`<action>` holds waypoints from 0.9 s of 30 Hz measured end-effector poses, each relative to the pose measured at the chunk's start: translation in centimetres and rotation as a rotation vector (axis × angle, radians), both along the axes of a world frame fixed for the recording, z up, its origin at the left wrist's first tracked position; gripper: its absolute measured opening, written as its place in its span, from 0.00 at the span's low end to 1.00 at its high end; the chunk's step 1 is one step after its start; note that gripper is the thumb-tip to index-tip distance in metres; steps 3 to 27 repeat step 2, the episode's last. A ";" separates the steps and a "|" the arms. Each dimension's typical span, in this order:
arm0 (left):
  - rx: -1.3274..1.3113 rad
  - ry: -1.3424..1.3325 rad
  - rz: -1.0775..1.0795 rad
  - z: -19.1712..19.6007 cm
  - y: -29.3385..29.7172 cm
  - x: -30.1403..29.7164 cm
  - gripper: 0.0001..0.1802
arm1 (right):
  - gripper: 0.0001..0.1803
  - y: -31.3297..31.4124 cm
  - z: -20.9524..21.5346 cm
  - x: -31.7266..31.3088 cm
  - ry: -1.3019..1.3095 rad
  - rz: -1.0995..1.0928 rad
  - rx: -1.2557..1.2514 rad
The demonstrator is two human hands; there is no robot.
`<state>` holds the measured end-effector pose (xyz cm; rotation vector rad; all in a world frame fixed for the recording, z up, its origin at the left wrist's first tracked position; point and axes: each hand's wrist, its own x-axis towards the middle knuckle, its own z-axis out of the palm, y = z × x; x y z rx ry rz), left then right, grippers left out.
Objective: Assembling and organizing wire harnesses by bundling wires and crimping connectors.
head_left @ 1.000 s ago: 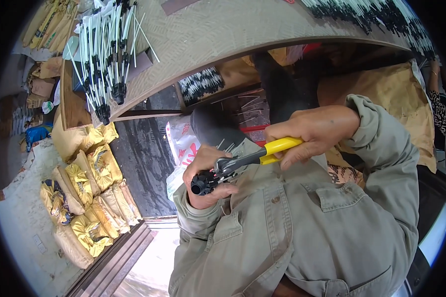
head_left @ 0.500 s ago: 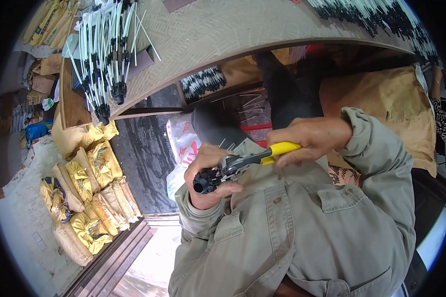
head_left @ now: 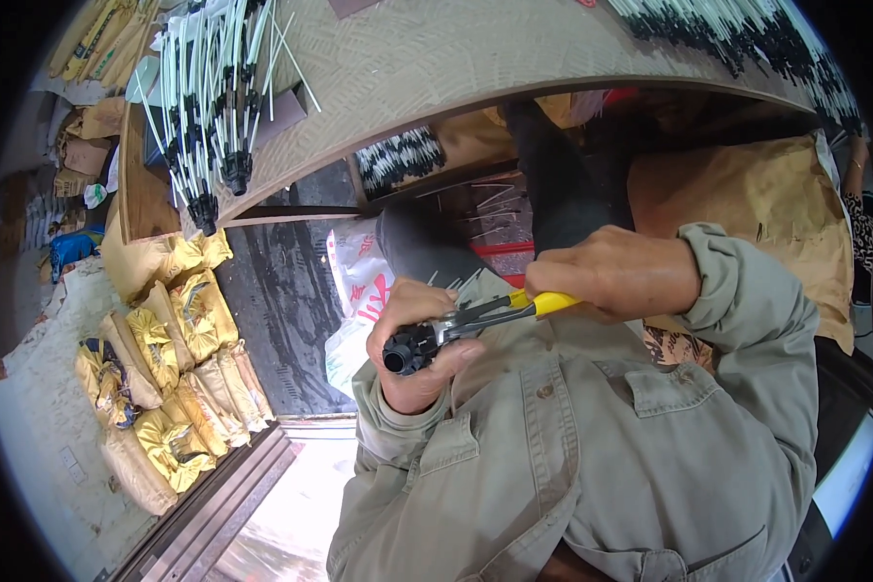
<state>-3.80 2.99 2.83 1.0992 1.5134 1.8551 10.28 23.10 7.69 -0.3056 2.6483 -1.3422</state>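
My left hand grips a small black cylindrical connector close to my chest. My right hand is closed around the yellow handles of a pair of pliers. The metal jaws of the pliers sit against the black connector, just above my left fingers. Thin white wires stick out behind my left hand. Both sleeves are olive-grey, like the shirt below.
A wooden workbench curves overhead with a bundle of white cables with black ends at its left and another row of such cables at the far right. Yellow sacks are stacked on the floor at left. A brown paper sack lies at right.
Both hands, with the pliers and connector, have shifted slightly left and down. The grip looks the same.
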 end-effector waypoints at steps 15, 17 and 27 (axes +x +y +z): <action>0.025 -0.027 -0.005 -0.2 -0.1 0.2 0.20 | 0.13 -0.6 -1.2 0.4 0.048 -0.038 -0.009; 0.025 -0.027 -0.005 -0.2 -0.1 0.2 0.20 | 0.13 -0.6 -1.2 0.4 0.048 -0.038 -0.009; 0.025 -0.027 -0.005 -0.2 -0.1 0.2 0.20 | 0.13 -0.6 -1.2 0.4 0.048 -0.038 -0.009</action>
